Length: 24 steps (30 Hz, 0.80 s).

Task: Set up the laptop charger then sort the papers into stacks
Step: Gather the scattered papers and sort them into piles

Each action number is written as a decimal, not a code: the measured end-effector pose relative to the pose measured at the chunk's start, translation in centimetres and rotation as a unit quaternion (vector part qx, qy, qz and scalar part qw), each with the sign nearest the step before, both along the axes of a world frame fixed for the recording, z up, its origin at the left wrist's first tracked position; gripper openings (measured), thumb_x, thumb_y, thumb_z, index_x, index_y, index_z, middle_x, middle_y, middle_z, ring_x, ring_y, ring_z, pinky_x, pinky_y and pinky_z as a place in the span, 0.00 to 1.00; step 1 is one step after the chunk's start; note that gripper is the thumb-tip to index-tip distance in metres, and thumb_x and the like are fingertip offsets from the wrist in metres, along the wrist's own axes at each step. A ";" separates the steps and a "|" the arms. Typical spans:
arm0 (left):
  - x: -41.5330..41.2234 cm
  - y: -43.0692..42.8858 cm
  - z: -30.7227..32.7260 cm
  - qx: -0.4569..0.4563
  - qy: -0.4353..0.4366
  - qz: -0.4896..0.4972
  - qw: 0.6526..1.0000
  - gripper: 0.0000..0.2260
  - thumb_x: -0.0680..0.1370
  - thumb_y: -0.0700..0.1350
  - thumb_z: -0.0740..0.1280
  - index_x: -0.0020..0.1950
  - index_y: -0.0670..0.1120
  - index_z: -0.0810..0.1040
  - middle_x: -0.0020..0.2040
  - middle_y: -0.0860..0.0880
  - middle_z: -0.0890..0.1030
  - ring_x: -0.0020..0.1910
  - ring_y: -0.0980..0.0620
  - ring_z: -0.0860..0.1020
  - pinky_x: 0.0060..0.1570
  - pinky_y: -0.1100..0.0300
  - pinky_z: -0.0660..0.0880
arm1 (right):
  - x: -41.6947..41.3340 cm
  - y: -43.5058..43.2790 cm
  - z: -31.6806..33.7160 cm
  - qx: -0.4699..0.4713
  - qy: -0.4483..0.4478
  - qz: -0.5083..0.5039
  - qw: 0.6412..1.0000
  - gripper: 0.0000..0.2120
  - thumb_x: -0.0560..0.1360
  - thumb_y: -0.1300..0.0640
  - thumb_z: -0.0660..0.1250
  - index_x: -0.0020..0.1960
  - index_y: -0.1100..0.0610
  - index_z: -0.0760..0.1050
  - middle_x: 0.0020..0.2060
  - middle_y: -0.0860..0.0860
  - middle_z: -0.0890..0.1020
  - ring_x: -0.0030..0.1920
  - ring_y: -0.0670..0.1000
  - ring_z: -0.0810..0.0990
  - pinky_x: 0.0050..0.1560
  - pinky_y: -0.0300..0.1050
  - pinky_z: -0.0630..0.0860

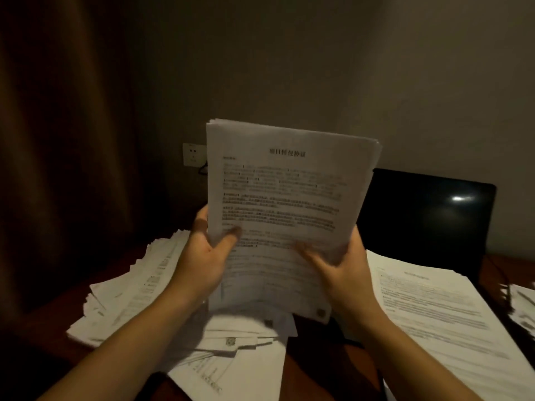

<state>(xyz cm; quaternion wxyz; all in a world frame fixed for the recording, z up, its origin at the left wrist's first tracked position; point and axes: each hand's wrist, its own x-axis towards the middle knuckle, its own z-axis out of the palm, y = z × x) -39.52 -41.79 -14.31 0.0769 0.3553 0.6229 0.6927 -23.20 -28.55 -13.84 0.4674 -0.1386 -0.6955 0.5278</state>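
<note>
I hold a thick sheaf of printed papers [286,198] upright in front of me, above the desk. My left hand [202,256] grips its lower left edge, thumb on the front page. My right hand [338,267] grips the lower right edge, thumb across the front. A fanned stack of papers [130,296] lies on the desk at the left. Loose sheets [240,360] lie under my hands. Another stack [440,311] lies to the right. The open laptop [428,215] stands behind it with a dark screen. A black cable [203,168] hangs at the wall socket [193,154].
The wooden desk [304,374] shows between the paper piles. A dark curtain [58,140] hangs at the left, a plain wall behind. More papers [524,305] and a black cable [502,282] lie at the far right edge.
</note>
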 end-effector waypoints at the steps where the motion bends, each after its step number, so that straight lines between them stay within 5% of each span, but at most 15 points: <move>1: 0.0 0.0 -0.4 -0.004 0.000 -0.004 1.000 0.21 0.80 0.47 0.67 0.71 0.58 0.67 0.58 0.58 0.81 0.56 0.59 0.81 0.52 0.56 0.81 | 0.0 -0.1 -0.3 0.011 -0.004 -0.003 1.000 0.27 0.70 0.54 0.78 0.64 0.51 0.71 0.56 0.45 0.83 0.57 0.46 0.83 0.51 0.47 0.84; 9: 0.3 -0.2 -0.9 -0.008 -0.001 0.003 1.000 0.17 0.79 0.46 0.69 0.65 0.60 0.72 0.54 0.59 0.82 0.53 0.59 0.81 0.42 0.67 0.79 | -0.3 0.6 -0.5 0.002 -0.004 -0.016 1.000 0.17 0.74 0.57 0.76 0.59 0.48 0.74 0.54 0.44 0.84 0.55 0.48 0.84 0.49 0.51 0.85; 13: 0.8 0.1 -0.6 0.012 0.007 -0.006 1.000 0.15 0.79 0.41 0.69 0.62 0.56 0.74 0.53 0.59 0.84 0.53 0.58 0.83 0.49 0.59 0.83 | 0.6 1.4 -0.7 0.015 -0.032 -0.023 0.999 0.14 0.75 0.57 0.74 0.59 0.50 0.76 0.52 0.42 0.84 0.54 0.45 0.84 0.47 0.44 0.84; 16: 2.1 0.6 0.3 0.022 0.028 -0.054 0.998 0.23 0.79 0.37 0.68 0.71 0.56 0.71 0.58 0.56 0.83 0.57 0.55 0.83 0.50 0.53 0.83 | 2.5 2.5 0.1 0.015 -0.031 -0.031 0.999 0.13 0.75 0.59 0.74 0.58 0.51 0.77 0.51 0.44 0.85 0.51 0.47 0.86 0.44 0.41 0.83; 20: 4.1 2.7 0.5 -0.009 -0.017 -0.135 0.991 0.37 0.80 0.36 0.67 0.81 0.60 0.53 0.61 0.52 0.83 0.58 0.52 0.83 0.54 0.49 0.82 | 6.6 5.0 0.8 -0.012 -0.053 -0.075 0.996 0.18 0.73 0.58 0.75 0.62 0.53 0.75 0.53 0.49 0.85 0.52 0.50 0.86 0.48 0.49 0.85; 24: 6.8 5.9 0.0 -0.077 -0.046 -0.209 0.974 0.32 0.81 0.37 0.66 0.80 0.58 0.58 0.60 0.51 0.84 0.58 0.50 0.83 0.57 0.43 0.80 | 11.9 7.2 0.3 -0.030 -0.128 -0.115 0.985 0.19 0.76 0.56 0.71 0.66 0.49 0.73 0.55 0.48 0.85 0.50 0.50 0.87 0.45 0.52 0.85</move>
